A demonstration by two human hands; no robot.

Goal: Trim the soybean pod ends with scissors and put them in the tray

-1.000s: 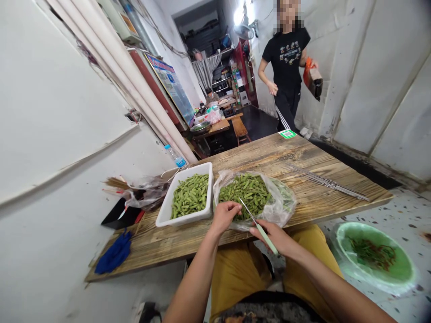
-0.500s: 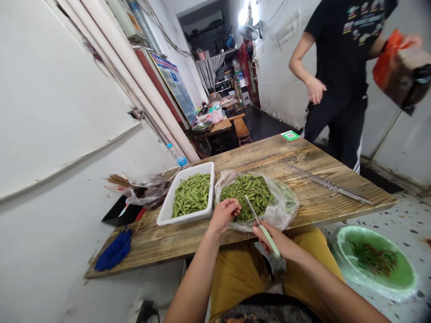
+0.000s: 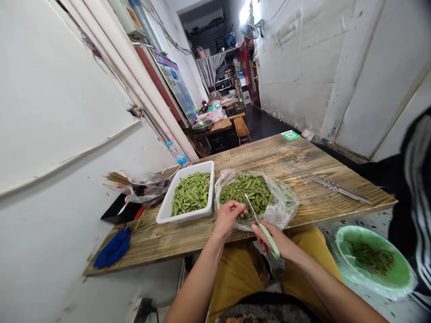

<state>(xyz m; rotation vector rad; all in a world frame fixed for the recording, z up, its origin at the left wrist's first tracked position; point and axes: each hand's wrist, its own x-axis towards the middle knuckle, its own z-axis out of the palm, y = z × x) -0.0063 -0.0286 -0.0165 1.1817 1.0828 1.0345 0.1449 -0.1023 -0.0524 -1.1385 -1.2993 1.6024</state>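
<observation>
The right hand (image 3: 283, 241) grips green-handled scissors (image 3: 270, 241); the left (image 3: 226, 220) curls its fingers above the pods (image 3: 247, 189) (whether they've closed on one, I can't tell). Those pods sit in a clear bag (image 3: 283, 211) by the tabletop's (image 3: 266, 157) near edge, beside a white tub (image 3: 211, 190); metal skewers (image 3: 332, 185) lie toward the right corner.

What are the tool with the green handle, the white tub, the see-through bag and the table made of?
Tool: its pointed end looks like metal, grey and shiny; its handle is probably plastic, evenly pale green.
White tub: probably smooth plastic, with a rounded rim.
Bag: seems thin plastic film, crinkled, with green showing through.
Table: looks like wood, with dark grain lines.
</observation>
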